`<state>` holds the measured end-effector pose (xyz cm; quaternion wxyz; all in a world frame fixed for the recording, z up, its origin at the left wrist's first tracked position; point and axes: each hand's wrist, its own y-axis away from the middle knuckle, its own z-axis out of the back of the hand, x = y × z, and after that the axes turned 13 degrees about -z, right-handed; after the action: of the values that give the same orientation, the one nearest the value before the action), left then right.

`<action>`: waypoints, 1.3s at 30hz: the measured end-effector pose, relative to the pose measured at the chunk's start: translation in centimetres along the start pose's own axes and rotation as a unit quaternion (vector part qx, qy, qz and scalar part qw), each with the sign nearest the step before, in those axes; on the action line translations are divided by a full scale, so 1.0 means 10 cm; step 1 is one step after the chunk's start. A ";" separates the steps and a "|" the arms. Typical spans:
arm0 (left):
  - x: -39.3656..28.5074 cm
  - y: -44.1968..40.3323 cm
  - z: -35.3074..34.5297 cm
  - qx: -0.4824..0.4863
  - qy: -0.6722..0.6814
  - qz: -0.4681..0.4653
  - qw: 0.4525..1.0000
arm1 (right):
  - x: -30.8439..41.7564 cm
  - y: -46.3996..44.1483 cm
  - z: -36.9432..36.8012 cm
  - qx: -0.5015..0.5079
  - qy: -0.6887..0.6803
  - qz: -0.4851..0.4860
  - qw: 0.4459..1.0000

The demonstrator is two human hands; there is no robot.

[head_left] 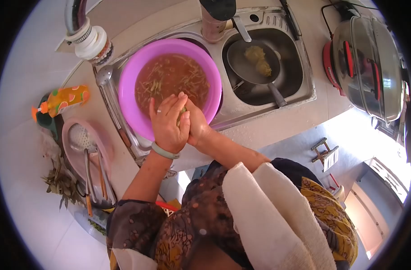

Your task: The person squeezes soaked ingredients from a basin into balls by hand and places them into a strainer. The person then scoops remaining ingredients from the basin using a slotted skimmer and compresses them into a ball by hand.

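Over the near rim of a purple basin (127, 105), my left hand (168, 123) and my right hand (196, 122) are pressed together, palm to palm. A little of a greenish clump of shredded vegetable (182, 116) shows between them; the rest is hidden by the fingers. Reddish-brown water (169, 72) with pale green vegetable strips fills much of the basin, which sits over the left sink bowl. In the right bowl, a frying pan (239, 65) holds yellow-green lumps (258, 60) that look like pressed shreds.
A ladle (105, 75) lies along the sink's left edge. Further left are an orange soap bottle (66, 100) and a pink basket (70, 144) with utensils. The faucet (241, 29) stands between the bowls. An electric pot with a glass lid (372, 67) stands at the right.
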<state>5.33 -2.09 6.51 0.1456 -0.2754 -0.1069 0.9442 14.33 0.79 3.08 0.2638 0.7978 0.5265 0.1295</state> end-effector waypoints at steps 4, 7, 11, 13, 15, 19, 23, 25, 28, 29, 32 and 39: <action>0.04 0.06 -0.12 -0.058 0.095 0.056 0.992 | -0.03 0.00 -0.09 -0.011 -0.047 0.003 0.999; -0.03 0.03 -0.09 -0.075 0.138 0.090 0.984 | -0.10 -0.16 0.06 0.013 -0.021 0.018 1.000; 0.05 0.10 -0.15 -0.080 0.169 0.131 0.974 | -0.13 -0.17 0.06 -0.026 -0.048 0.018 0.998; 0.07 0.11 -0.17 -0.088 0.179 0.140 0.970 | -0.16 -0.20 0.11 -0.022 -0.049 0.029 0.998; 0.10 0.11 -0.20 -0.095 0.183 0.144 0.968 | -0.16 -0.21 0.10 -0.051 -0.053 0.020 0.997; 0.11 0.16 -0.22 -0.098 0.182 0.161 0.965 | -0.21 -0.30 0.19 -0.040 -0.070 0.009 0.997; 0.12 0.17 -0.21 -0.094 0.179 0.174 0.964 | -0.23 -0.35 0.23 -0.052 -0.067 0.005 0.996; 0.15 0.17 -0.23 -0.105 0.181 0.169 0.963 | -0.21 -0.35 0.23 -0.058 -0.065 0.004 0.996; 0.21 0.18 -0.25 -0.109 0.175 0.159 0.966 | -0.21 -0.37 0.22 -0.065 -0.058 0.003 0.996; 0.22 0.18 -0.25 -0.107 0.172 0.155 0.967 | -0.20 -0.38 0.22 -0.068 -0.057 0.003 0.996; 0.22 0.17 -0.24 -0.111 0.182 0.159 0.964 | -0.20 -0.39 0.21 -0.073 -0.049 0.005 0.996; 0.23 0.14 -0.20 -0.106 0.189 0.168 0.962 | -0.21 -0.42 0.20 -0.082 -0.038 0.004 0.996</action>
<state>4.27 -2.41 3.40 -0.0279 -0.4764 -0.1288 0.8693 11.24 -0.40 -0.78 0.3478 0.7797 0.5008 0.1427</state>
